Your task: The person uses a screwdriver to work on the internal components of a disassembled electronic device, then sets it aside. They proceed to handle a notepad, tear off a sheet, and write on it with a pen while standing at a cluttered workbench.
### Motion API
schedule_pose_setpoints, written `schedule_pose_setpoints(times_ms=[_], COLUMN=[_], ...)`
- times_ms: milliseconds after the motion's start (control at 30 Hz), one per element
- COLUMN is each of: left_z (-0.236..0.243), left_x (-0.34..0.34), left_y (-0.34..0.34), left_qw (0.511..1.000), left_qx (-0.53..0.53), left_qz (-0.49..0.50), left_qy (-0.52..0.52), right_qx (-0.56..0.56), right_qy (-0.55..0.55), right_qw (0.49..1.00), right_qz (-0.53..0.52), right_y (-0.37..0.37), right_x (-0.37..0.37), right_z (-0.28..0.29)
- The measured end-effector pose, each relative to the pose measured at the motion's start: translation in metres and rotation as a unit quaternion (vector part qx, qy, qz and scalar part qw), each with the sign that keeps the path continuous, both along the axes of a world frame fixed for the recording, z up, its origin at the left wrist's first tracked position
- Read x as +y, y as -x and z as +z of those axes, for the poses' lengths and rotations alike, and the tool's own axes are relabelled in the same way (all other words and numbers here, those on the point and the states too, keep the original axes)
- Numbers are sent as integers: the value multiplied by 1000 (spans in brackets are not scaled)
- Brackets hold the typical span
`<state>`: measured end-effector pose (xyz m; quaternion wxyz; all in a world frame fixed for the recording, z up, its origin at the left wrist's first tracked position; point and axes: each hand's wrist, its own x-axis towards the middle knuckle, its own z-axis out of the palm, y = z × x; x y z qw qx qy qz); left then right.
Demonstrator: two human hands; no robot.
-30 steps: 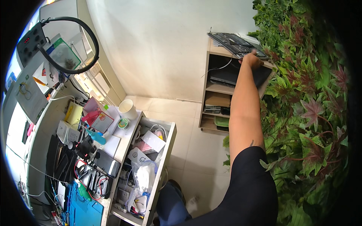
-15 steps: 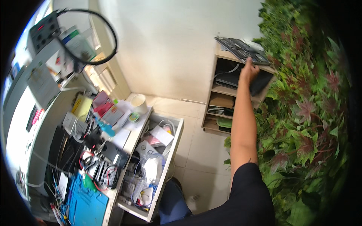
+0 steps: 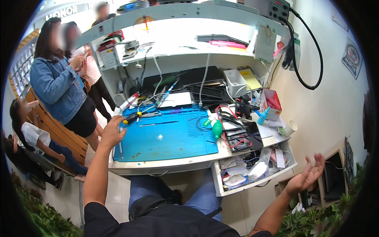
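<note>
1. Head view: the left hand (image 3: pixel 113 132) is seen at the counter's (image 3: pixel 158 164) left edge, its fingers curled at the handle end of a yellow-and-black tool (image 3: pixel 133 117); whether the handle is grasped or merely touched cannot be told.
2. The tool is placed near the back left corner of a blue mat (image 3: pixel 177 144), by which much of the counter is covered, almost to the front edge.
3. On the mat, a slim dark tool (image 3: pixel 158 124) is laid roughly along the counter's length.
4. The right hand (image 3: pixel 307 175) is held released, its fingers parted, beyond the counter's right edge and near a wooden shelf unit (image 3: pixel 343 170).
5. A green bulb (image 3: pixel 217 129) is set at the mat's right edge.
6. Toward the counter's right edge, a blue bottle (image 3: pixel 263 115) and a pale cup (image 3: pixel 291 127) are stood.
7. Below the counter's front right corner, a drawer (image 3: pixel 216 178) is pulled out, filled with bags and cables.
8. Past the left edge, a person in a denim jacket (image 3: pixel 59 87) is seen standing.
</note>
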<state>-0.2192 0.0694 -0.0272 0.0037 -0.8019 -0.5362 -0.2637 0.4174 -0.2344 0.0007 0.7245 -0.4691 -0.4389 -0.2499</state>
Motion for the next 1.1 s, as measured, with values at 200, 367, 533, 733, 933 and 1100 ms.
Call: schedule_pose_setpoints(times_ms=[200, 367, 533, 733, 933, 1100], left_z=[36, 48, 95, 130, 118, 114], left_x=[-21, -7, 12, 31, 31, 43], left_y=[20, 25, -4, -63, -86, -77], left_qw=[999, 996, 980, 962, 966, 965], left_qx=[-24, -49, -83, -108, -59, -59], left_qz=[-48, -66, -147, -228, -249, -252], left_qy=[-7, -41, -102, -106, -42, -49], right_qx=[-59, 18, -128, -284, -342, -436], right_qy=[94, 124, 179, 185, 322, 386], right_qw=[987, 968, 951, 911, 822, 762], right_qz=[119, 218, 219, 235, 322, 283], right_y=[88, 124, 166, 200, 220, 208], right_x=[41, 88, 159, 264, 309, 283], right_z=[30, 20, 81, 122, 95, 77])
